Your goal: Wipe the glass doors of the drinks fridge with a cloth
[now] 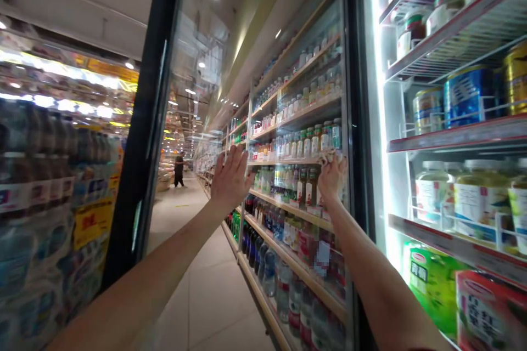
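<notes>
the left hand (231, 181) is open, fingers spread and raised, its palm turned toward the glass door (209, 88) with the black frame (144, 115); whether the palm touches the pane cannot be told. the right hand (330, 181) grips a crumpled cloth (329, 157) in its fingers, up at the pane near the door's right edge, higher than its own wrist and well apart from the left hand. both arms reach forward from the bottom of the view. in the pane show long shelves (302, 209) lined with bottles, and a pale tiled floor (206, 285) running back to a distant person (179, 170) in dark clothes. to the right of the door stands a lit cooler (448, 140), with a bright light strip (381, 109) along its near side. its racks hold jars, blue cans (469, 94), white-capped bottles (473, 197) and, lowest in view, a green pack (434, 290) beside a red pack (489, 312). left of the door, blurred, are stacked bottles (24, 186) and a yellow sign (94, 222).
</notes>
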A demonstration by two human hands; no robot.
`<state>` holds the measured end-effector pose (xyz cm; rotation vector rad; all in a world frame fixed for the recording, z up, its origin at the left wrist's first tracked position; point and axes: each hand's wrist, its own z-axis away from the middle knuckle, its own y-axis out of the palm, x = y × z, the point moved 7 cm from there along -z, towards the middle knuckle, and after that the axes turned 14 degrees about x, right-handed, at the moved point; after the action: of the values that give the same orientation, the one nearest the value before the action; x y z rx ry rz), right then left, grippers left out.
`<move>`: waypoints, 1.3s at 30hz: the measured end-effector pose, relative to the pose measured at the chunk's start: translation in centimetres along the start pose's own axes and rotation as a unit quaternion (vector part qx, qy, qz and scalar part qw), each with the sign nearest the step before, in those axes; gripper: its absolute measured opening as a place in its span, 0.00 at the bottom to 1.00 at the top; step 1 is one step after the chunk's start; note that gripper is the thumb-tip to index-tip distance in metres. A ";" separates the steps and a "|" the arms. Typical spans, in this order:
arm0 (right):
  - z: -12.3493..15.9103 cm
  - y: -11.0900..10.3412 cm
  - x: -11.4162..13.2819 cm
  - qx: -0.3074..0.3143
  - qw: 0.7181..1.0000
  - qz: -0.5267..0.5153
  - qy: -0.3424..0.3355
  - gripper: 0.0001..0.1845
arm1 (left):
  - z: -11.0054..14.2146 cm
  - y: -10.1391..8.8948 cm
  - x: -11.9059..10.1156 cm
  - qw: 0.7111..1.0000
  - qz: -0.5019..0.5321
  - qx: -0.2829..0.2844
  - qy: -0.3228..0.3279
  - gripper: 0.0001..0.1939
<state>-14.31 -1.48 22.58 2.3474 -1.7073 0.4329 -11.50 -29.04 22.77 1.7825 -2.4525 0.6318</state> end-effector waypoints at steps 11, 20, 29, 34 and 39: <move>2.6 -0.5 -4.4 0.006 1.000 0.010 0.011 0.25 | 0.1 2.4 -4.6 0.999 0.005 0.026 0.036 0.31; 6.1 0.3 -2.8 0.089 0.988 0.040 -0.116 0.25 | 1.9 3.2 -5.9 0.997 -0.008 0.055 0.049 0.32; 10.6 0.9 -3.7 0.131 0.974 0.054 -0.178 0.25 | 4.9 4.9 -8.3 0.994 0.003 0.078 0.077 0.31; 11.8 0.2 -5.1 0.060 0.996 0.036 -0.048 0.26 | 6.6 5.3 -8.8 0.992 -0.008 0.089 0.085 0.30; 15.4 1.1 -1.7 0.158 0.959 0.042 -0.229 0.25 | 8.3 5.6 -8.8 0.991 -0.004 0.098 0.091 0.29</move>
<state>-14.12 -5.44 7.58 2.7798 -2.0755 0.1915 -12.02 -22.59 11.17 1.7090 -2.3311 1.0165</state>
